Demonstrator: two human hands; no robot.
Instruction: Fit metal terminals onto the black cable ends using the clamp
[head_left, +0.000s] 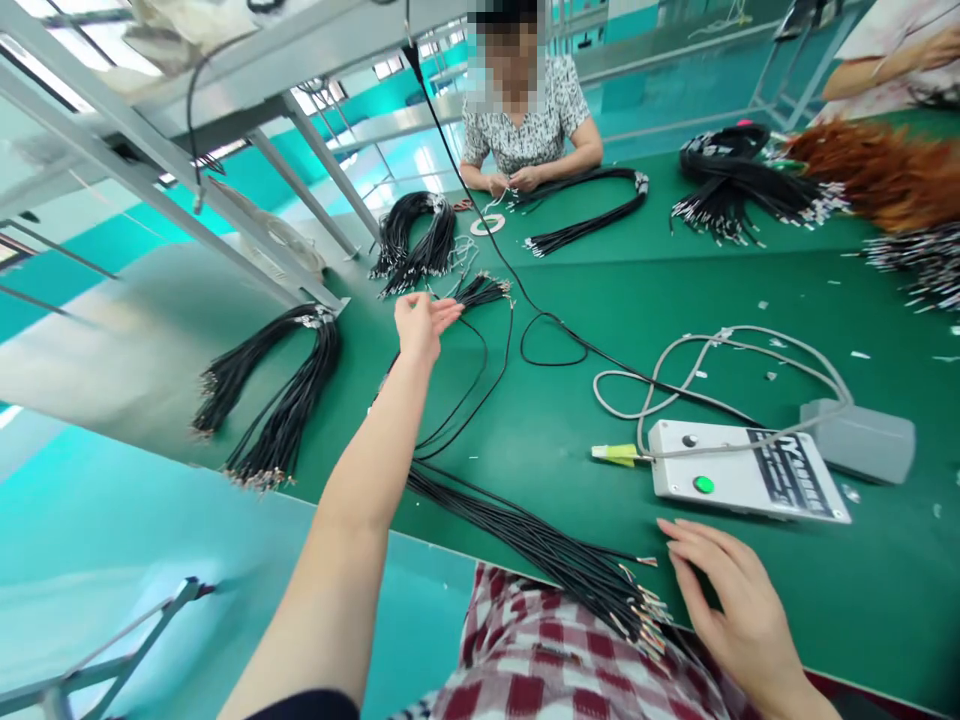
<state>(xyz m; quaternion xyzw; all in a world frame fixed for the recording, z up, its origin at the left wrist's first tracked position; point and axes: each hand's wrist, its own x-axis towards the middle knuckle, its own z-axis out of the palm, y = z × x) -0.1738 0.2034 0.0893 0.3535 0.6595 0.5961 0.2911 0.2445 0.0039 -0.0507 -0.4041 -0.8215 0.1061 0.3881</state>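
Though your right grip (739, 598) gapes empty, whether your left grip (421, 325) holds anything is unclear.
Black cables (521, 533) look light, bendy; grasp sheaths (574, 572), not bare ends (646, 612).

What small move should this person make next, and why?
Probably close the left hand on one of the black cables: its fingers are extended beside the far cable ends, though contact is unclear. The right hand looks empty beside the near cable ends, so it seems free to help.
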